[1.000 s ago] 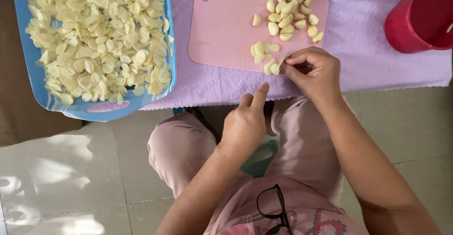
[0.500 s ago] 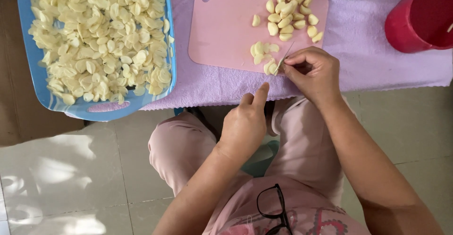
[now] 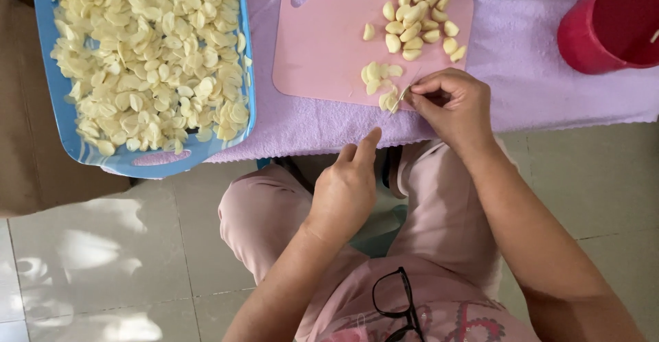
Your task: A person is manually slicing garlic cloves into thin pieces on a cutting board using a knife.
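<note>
Pink cutting board (image 3: 322,47) held small, slippery garlic slices (image 3: 382,85); your right hand (image 3: 449,105) pinched a thin blade (image 3: 406,89) beside them, left hand (image 3: 347,187) loosely curled, empty, just below the board.

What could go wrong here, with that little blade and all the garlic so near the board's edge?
The right hand pinches a thin blade close to its own fingertips, so a slip might nick them. The cut slices lie at the near edge of the pink cutting board and could be knocked off. The blue tray overhangs the cloth's edge and might tip.
</note>
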